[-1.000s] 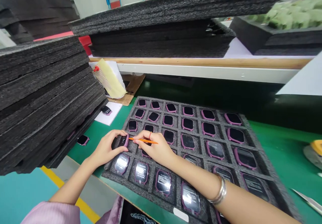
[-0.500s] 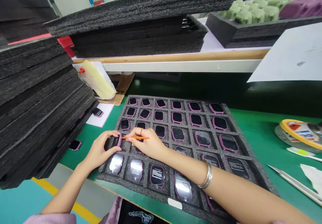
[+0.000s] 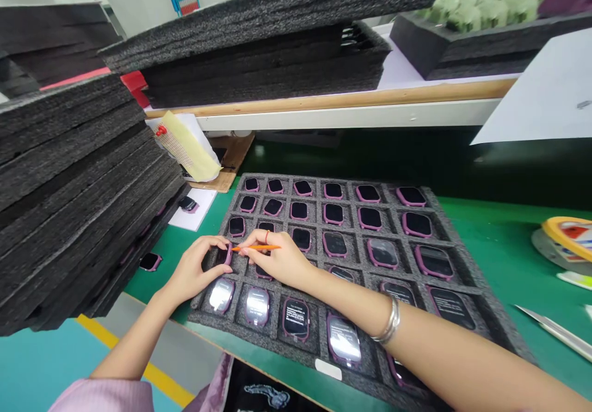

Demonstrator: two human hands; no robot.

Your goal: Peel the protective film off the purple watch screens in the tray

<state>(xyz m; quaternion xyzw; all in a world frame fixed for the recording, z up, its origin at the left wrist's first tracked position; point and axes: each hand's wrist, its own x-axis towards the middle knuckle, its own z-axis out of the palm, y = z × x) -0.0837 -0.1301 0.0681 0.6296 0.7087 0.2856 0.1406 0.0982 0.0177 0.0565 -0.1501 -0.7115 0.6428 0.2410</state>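
Note:
A black foam tray (image 3: 324, 367) with square pockets holds several purple-framed smartwatch bodies. At its left side my left hand (image 3: 197, 271) pinches one smartwatch (image 3: 226, 255) between thumb and fingers, tilted up on edge in its pocket. My right hand (image 3: 272, 255) grips a thin orange stick (image 3: 259, 248), whose tip meets or nearly meets the side of that watch. Some screens in the nearest rows are lit with text, such as this watch (image 3: 296, 319); the far rows are dark. My right forearm covers part of the tray.
Stacked black foam trays (image 3: 69, 196) rise at the left, with more on the shelf (image 3: 324, 116) above. Loose watches lie on the green table (image 3: 198, 222) and on white paper (image 3: 200, 211). At right are a craft knife (image 3: 555, 332) and a yellow-rimmed tape roll (image 3: 567, 239).
The whole view has shifted slightly, so the tray and hands appear a little further right. Both hands keep the same hold on the watch and the orange stick.

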